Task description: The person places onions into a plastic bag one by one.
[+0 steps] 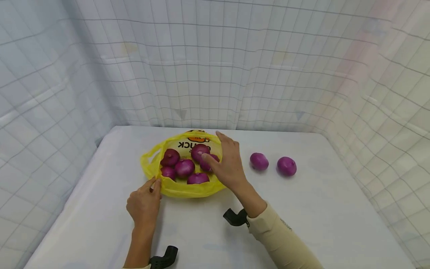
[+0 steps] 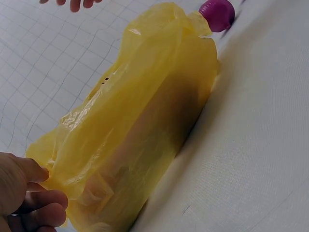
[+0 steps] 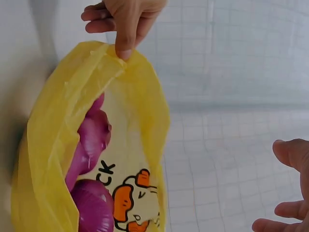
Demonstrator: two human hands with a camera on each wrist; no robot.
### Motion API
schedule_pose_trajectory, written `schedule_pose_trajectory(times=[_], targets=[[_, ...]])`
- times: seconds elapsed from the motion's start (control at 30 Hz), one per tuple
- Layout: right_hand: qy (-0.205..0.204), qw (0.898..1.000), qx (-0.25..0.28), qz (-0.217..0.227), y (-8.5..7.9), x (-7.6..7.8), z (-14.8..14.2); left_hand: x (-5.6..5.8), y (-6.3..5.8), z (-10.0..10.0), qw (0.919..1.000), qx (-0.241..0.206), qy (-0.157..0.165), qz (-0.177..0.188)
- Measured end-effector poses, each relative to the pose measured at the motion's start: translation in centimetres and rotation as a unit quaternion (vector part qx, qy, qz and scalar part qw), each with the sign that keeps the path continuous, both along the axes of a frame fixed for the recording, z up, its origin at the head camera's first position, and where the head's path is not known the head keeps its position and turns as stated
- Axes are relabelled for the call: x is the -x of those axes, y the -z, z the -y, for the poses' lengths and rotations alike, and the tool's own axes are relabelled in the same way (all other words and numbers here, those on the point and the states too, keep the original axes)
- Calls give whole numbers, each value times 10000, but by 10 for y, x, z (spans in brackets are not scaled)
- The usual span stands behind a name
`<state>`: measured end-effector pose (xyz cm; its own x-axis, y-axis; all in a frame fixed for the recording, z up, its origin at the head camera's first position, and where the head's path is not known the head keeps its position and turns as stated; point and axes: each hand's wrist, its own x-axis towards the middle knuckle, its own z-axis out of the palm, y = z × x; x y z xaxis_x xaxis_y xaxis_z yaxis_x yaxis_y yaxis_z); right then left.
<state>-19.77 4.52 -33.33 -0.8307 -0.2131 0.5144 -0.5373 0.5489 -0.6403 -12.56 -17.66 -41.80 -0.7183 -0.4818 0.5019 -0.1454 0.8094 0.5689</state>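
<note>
A yellow plastic bag with a printed cartoon lies with its mouth open on the white table. Several red onions are inside it. At the bag's left edge my left hand pinches the rim between thumb and fingers; the right wrist view shows this pinch on the yellow rim too. Over the bag's right side is my right hand, fingers extended and holding nothing. In the right wrist view its fingers stand apart from the bag. Part of the contents is hidden by the bag's front wall.
Two more red onions, a nearer-to-bag one and one farther right, lie on the table right of the bag. White gridded curtains enclose the table at the back and both sides.
</note>
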Motion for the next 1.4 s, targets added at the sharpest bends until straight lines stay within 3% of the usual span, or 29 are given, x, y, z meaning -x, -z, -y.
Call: schedule_pose_trajectory(times=[0.23, 0.4, 0.6, 0.73, 0.97, 1.4], targets=[[562, 9981, 211, 164, 3, 9, -54, 2, 2, 2, 9998, 119, -26, -161], [1285, 9893, 144, 680, 22, 30, -106, 3, 3, 0, 9998, 104, -42, -177], [2245, 9614, -84, 1587, 59, 60, -167, 4, 2, 0, 9997, 158, -62, -186], [2708, 9396, -315, 2070, 80, 70, -197, 4, 2, -1, 9994, 222, -80, -273], [2782, 9164, -918, 2729, 103, 73, -218, 6, 2, -2, 9986, 347, -131, -377], [2456, 9088, -1258, 3130, 114, 76, -218, 3, 0, -3, 9985, 322, -241, -370]])
